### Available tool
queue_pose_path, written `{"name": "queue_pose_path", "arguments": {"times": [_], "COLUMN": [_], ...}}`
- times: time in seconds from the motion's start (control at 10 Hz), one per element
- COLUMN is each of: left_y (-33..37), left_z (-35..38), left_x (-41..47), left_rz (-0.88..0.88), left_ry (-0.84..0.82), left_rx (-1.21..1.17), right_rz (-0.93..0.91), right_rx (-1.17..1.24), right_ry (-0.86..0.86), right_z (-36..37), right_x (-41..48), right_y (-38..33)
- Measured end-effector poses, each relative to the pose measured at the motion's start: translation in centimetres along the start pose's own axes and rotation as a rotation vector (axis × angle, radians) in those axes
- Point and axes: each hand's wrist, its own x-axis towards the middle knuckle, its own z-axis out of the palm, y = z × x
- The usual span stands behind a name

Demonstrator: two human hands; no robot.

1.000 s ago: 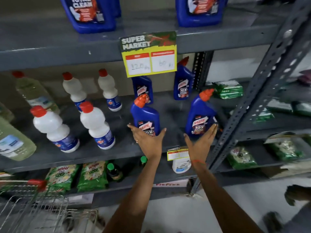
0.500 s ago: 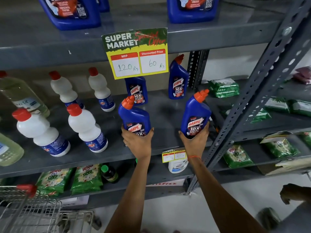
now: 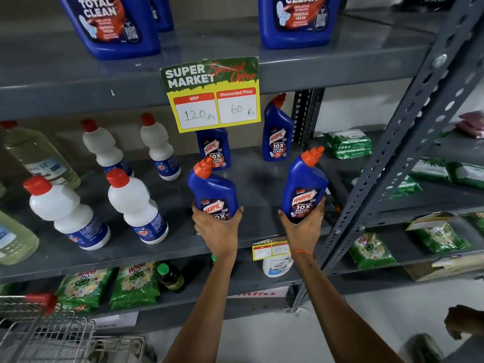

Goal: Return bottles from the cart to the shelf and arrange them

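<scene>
Two blue Harpic bottles with orange caps stand upright near the front of the grey middle shelf (image 3: 262,184). My left hand (image 3: 216,227) grips the base of the left Harpic bottle (image 3: 212,188). My right hand (image 3: 302,226) grips the base of the right Harpic bottle (image 3: 305,186). Two more Harpic bottles stand behind them, one (image 3: 214,148) half hidden by the price sign and one (image 3: 277,129) to its right. The wire cart (image 3: 49,334) with a red handle is at the bottom left.
White red-capped bottles (image 3: 133,205) and pale yellow liquid bottles (image 3: 39,155) fill the shelf's left. A yellow price sign (image 3: 213,95) hangs from the upper shelf edge. A perforated steel upright (image 3: 387,158) stands just right of my right hand. Green packets lie on lower shelves.
A second ago both hands were open behind the bottles. They have since closed around the two front bottles' bases, and the view has shifted slightly.
</scene>
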Motion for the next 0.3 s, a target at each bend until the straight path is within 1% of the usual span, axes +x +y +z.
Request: {"name": "queue_pose_path", "arguments": {"times": [0.2, 0.3], "left_y": [0.60, 0.73], "left_z": [-0.35, -0.69], "left_x": [-0.60, -1.28], "left_rz": [-0.007, 0.014], "left_ry": [-0.029, -0.026], "left_rx": [0.022, 0.058], "right_rz": [0.053, 0.039], "right_rx": [0.010, -0.020], "right_ry": [-0.041, -0.019], "right_z": [-0.27, -0.21], "right_x": [0.07, -0.91], "right_y": [-0.38, -0.81]}}
